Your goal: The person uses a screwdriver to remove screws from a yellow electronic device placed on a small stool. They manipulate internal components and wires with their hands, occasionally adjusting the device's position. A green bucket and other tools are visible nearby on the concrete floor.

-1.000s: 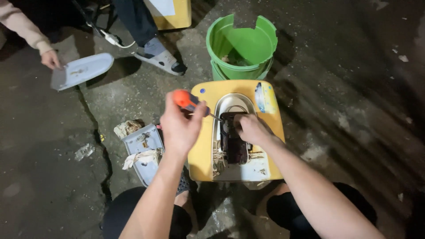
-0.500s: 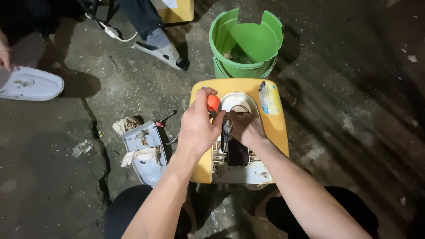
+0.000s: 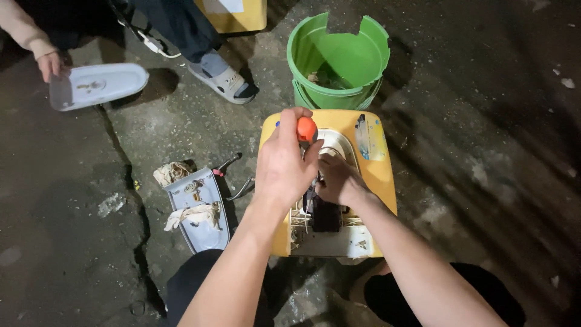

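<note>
My left hand (image 3: 284, 163) is closed around a screwdriver with an orange handle (image 3: 306, 129), held upright over a yellow stool (image 3: 381, 175). My right hand (image 3: 339, 180) rests on a dark, opened-up appliance part (image 3: 325, 215) lying on the stool's top and steadies it beside the screwdriver shaft. The screwdriver's tip is hidden between my hands. A pale base with wires (image 3: 339, 242) lies under the dark part at the stool's near end.
A cracked green bucket (image 3: 339, 57) stands just beyond the stool. A grey-blue iron shell with cloth scraps (image 3: 196, 212) lies on the concrete to the left, pliers (image 3: 233, 175) beside it. Another person's hand (image 3: 48, 63) holds a pale cover (image 3: 100, 85); their sandalled foot (image 3: 224, 82) is nearby.
My left hand has brought the screwdriver down from the left onto the part on the stool and turned it upright. The other person's pale cover has shifted at the upper left.
</note>
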